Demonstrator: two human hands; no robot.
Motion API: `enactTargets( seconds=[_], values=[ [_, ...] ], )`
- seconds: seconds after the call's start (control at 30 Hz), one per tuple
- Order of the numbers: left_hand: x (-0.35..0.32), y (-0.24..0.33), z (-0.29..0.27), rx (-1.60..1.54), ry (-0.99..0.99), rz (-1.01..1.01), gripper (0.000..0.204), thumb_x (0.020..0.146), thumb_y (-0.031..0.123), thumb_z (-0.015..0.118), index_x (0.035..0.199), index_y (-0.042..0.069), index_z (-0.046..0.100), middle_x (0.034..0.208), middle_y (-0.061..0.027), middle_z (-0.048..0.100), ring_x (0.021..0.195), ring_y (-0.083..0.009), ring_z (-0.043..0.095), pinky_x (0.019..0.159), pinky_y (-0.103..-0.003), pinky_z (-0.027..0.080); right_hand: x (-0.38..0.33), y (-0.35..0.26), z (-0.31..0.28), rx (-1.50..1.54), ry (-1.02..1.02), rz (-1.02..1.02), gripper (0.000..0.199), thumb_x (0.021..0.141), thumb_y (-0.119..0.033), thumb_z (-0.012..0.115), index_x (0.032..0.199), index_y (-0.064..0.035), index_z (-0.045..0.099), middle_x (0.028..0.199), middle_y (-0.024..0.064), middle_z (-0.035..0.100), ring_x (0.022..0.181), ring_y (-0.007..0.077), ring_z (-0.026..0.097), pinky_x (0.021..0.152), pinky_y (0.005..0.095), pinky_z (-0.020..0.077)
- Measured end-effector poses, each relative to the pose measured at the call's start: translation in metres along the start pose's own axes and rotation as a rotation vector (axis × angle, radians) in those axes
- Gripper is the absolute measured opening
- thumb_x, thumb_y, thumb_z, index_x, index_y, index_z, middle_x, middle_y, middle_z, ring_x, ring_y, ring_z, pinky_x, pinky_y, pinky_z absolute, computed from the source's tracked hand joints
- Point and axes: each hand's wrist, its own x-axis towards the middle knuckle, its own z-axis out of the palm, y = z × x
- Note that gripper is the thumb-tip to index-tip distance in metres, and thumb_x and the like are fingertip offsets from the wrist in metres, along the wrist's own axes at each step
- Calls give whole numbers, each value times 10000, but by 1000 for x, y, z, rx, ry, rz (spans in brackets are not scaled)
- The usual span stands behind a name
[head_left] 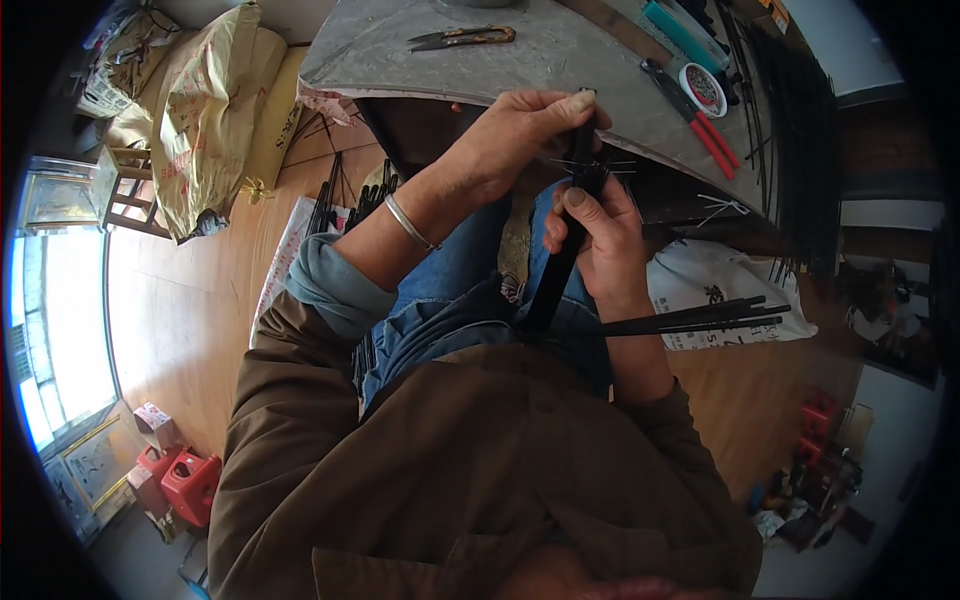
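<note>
A long flat black bar slants up from my lap toward the table edge. My left hand pinches its upper end between thumb and fingers. Lower down, my right hand is closed around the bar, thumb pressed on its front. Between the two hands, several thin pale wires stick out sideways across the bar; how they are fastened is too small to tell. A bundle of thin black rods lies by my right wrist, its near end over my lap.
On the grey table lie thread snips, red-handled pliers and a small round dish. Black rods hang along its right side. A white sack sits on the floor below; yellowish sacks stand at left, near more black rods.
</note>
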Motion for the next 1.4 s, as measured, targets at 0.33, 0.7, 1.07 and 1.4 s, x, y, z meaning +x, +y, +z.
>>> enactTargets(
  seconds=[0.33, 0.7, 1.07, 1.4],
  values=[
    [-3, 6, 3, 57, -2, -20, 349, 953, 357, 548, 1059, 44, 660, 880, -40, 669, 824, -103, 605, 801, -273, 468, 4, 0, -10, 123, -78, 91, 172, 898, -147, 617, 1014, -36, 554, 837, 70, 559, 640, 164, 530, 565, 317, 430],
    [-20, -5, 9, 331, 73, 97, 353, 885, 229, 662, 1096, -47, 599, 929, -83, 651, 822, -114, 597, 741, -279, 498, 1, 0, -10, 24, 51, -20, 158, 893, -153, 631, 986, -31, 593, 790, 54, 577, 641, 155, 570, 554, 281, 463],
    [-43, -4, 37, 160, 138, 43, 309, 841, 67, 677, 1123, -15, 581, 981, -52, 648, 904, -105, 604, 824, -248, 484, -7, -33, -23, -755, -40, -131, 167, 853, -120, 691, 968, 0, 678, 871, 28, 669, 821, 90, 611, 753, 239, 497],
    [-35, -18, 35, 111, 93, 101, 243, 838, 68, 657, 1075, 21, 635, 961, 1, 620, 893, -88, 568, 854, -245, 448, 18, -10, -58, -245, -207, 132, 247, 771, -223, 768, 918, -39, 695, 810, -17, 640, 755, 79, 571, 708, 244, 446]
  ],
)
